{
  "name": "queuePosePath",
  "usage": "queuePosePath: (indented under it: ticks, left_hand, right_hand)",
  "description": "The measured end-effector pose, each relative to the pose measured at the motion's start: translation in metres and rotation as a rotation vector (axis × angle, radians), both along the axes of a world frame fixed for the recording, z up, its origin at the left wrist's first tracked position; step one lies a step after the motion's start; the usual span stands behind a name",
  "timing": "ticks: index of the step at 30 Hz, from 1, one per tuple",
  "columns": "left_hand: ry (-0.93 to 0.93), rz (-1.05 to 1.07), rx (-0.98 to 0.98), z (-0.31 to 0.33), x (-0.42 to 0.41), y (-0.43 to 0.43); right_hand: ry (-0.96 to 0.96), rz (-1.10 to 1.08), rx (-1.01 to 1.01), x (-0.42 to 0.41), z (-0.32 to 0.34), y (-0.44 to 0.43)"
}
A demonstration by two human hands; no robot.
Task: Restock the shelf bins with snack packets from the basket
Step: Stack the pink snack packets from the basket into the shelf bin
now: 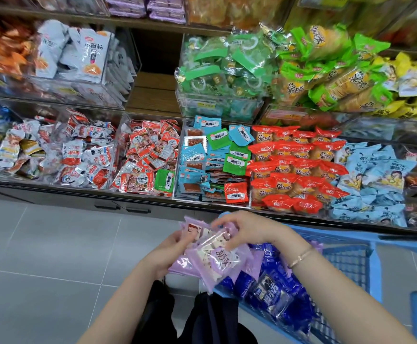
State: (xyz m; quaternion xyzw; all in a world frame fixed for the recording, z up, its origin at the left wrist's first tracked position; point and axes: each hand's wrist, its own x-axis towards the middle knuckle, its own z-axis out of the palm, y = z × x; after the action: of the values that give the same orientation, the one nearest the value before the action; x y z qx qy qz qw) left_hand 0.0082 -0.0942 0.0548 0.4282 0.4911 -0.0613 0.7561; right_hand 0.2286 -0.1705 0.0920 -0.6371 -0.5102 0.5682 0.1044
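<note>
Above blue basket (pixel 346 238), left hand (pixel 170 253) and right hand (pixel 243 229) holding lilac packets (pixel 217 260)

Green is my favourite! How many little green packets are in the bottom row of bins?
4. Three green packets lie among the blue packets in one bin; the fourth is in the bin to its left. More may be buried underneath.

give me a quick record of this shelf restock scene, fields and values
left hand: holds the purple packets from below
right hand: pinches the top packet of that stack
basket: blue, holds dark blue packets and more purple ones
top shelf bin: similar purple packets
middle shelf gap: bare wood between bins
</note>
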Motion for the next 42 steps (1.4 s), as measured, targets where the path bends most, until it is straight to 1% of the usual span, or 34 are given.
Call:
queuePosePath:
  ticks: [2,3,5,8,9,11,12,13,15,17,19,21,22,23,25,26,28,30,32,34,37,39,42]
  left_hand:
    - [-0.018,-0.079,-0.007,0.001,0.005,-0.008]
    - [-0.03,-0.07,-0.021,0.0,0.006,-0.012]
    - [-0.046,0.047,-0.093,-0.004,0.005,-0.015]
    - [-0.057,0.2,-0.118,-0.008,0.001,-0.011]
    - [-0.06,0.239,-0.114,-0.009,0.001,-0.009]
    - [-0.058,0.303,-0.101,-0.011,0.003,-0.005]
    - [-0.058,0.317,-0.099,-0.01,0.003,-0.004]
    - [-0.064,0.316,-0.102,-0.011,0.004,-0.005]
    - [-0.085,0.3,-0.108,-0.012,0.006,-0.006]
    - [-0.073,0.282,-0.087,-0.015,0.004,-0.008]
    - [-0.078,0.309,-0.092,-0.022,-0.001,-0.01]
    - [-0.065,0.352,-0.119,-0.029,-0.007,-0.012]
    - [-0.051,0.366,-0.126,-0.032,-0.011,-0.012]
    - [-0.041,0.379,-0.122,-0.035,-0.015,-0.013]
    - [-0.022,0.421,-0.086,-0.038,-0.026,-0.011]
    - [-0.008,0.447,-0.07,-0.039,-0.032,-0.01]
    - [0.018,0.526,-0.066,-0.042,-0.045,-0.008]
    - [0.046,0.611,-0.087,-0.044,-0.056,-0.005]
    - [0.064,0.668,-0.093,-0.044,-0.065,-0.004]
    - [0.084,0.682,-0.079,-0.043,-0.072,-0.002]
    - [0.081,0.657,-0.061,-0.038,-0.077,0.003]
    - [0.072,0.639,-0.069,-0.035,-0.079,0.007]
    - [0.082,0.59,-0.067,-0.031,-0.08,0.017]
  right_hand:
    - [-0.026,-0.056,0.001,-0.004,-0.002,0.014]
    - [-0.012,-0.116,0.002,-0.007,-0.003,0.019]
    - [-0.002,-0.272,0.028,-0.015,-0.007,0.023]
    - [-0.041,-0.621,0.059,-0.034,-0.019,0.012]
    - [-0.005,-0.742,0.033,-0.041,-0.024,0.006]
    - [0.147,-0.956,-0.002,-0.058,-0.033,-0.008]
    - [0.198,-1.034,0.022,-0.068,-0.036,-0.014]
    - [0.203,-1.083,0.061,-0.078,-0.039,-0.02]
    - [0.171,-1.117,0.117,-0.092,-0.045,-0.027]
    - [0.173,-1.089,0.117,-0.096,-0.054,-0.031]
    - [0.241,-1.063,0.081,-0.092,-0.066,-0.033]
    - [0.278,-1.154,-0.015,-0.082,-0.087,-0.041]
    - [0.237,-1.242,-0.066,-0.075,-0.103,-0.047]
    - [0.153,-1.321,-0.119,-0.067,-0.121,-0.054]
    - [-0.021,-1.396,-0.238,-0.055,-0.154,-0.07]
    - [-0.071,-1.392,-0.303,-0.05,-0.167,-0.075]
    - [-0.082,-1.324,-0.411,-0.046,-0.187,-0.079]
    - [-0.098,-1.229,-0.454,-0.044,-0.201,-0.077]
    - [-0.166,-1.218,-0.45,-0.043,-0.209,-0.073]
    - [-0.236,-1.264,-0.42,-0.043,-0.208,-0.069]
    - [-0.288,-1.316,-0.295,-0.046,-0.192,-0.064]
    - [-0.319,-1.276,-0.219,-0.048,-0.176,-0.062]
    - [-0.328,-1.191,-0.031,-0.051,-0.144,-0.063]
